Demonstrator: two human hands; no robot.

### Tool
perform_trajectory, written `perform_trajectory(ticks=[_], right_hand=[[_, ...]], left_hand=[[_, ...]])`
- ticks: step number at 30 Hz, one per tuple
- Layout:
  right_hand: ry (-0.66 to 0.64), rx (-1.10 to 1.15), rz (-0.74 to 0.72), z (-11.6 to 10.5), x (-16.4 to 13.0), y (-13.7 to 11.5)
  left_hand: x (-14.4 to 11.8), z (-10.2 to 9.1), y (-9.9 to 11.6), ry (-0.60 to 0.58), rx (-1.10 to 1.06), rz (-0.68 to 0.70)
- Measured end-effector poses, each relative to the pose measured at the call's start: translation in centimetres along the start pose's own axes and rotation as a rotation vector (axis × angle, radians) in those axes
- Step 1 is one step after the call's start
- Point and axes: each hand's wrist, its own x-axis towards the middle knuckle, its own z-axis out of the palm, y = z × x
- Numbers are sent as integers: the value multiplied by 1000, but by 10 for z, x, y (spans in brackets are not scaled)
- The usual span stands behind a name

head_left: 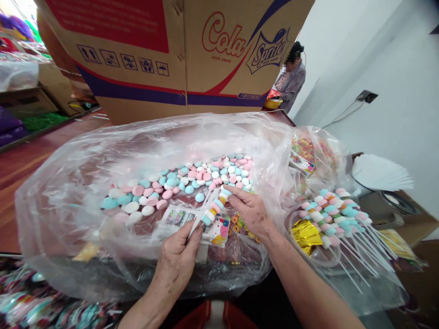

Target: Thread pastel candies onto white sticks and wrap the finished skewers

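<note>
Head view, looking down over both of my hands. My left hand (178,258) has its grip pinched shut on the lower end of a white stick (198,218), thumb and fingers closed around it just above a printed card (216,230). The stick runs up and to the right, threaded with a short row of candy pieces (214,208) in blue, white, pink and yellow. My right hand (249,209) lies palm down at the upper end of that row, fingertips closed on the top piece; I cannot tell how firmly it holds.

All this sits inside the mouth of a big clear plastic bag (68,201) on the desk. Further in, past the hands, lies a heap of loose pastel candies (178,185), pink, blue and white.

To the right, a clear tub (320,256) holds a bundle of finished candy skewers (334,214), sticks fanning out down-right, with gold foil wrappers (305,233) beside them.

Behind the bag stands a large cardboard box (178,50) printed "Cola Sprite". A person (291,77) stands by the wall at far right.
</note>
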Motion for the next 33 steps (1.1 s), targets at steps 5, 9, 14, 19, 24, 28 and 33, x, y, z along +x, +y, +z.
perform_trajectory(ticks=[5,9,14,19,24,28,33], right_hand=[[-21,-158,-191,2,-5,2],[-49,-395,-391,0,-7,0],[-44,-427,-422,6,-10,5],[-73,-393,-337,9,-15,-1],[-25,-67,-215,12,-21,-14],[30,181,-183,20,-26,-14],[65,121,-190,19,-29,-11]], left_hand=[[0,3,-1,32,-19,5],[1,1,0,55,-5,16],[1,2,2,71,0,16],[3,1,4,62,2,31],[3,1,5,-9,-99,-35],[3,3,14,-28,-123,-60],[6,4,28,20,-74,-44]])
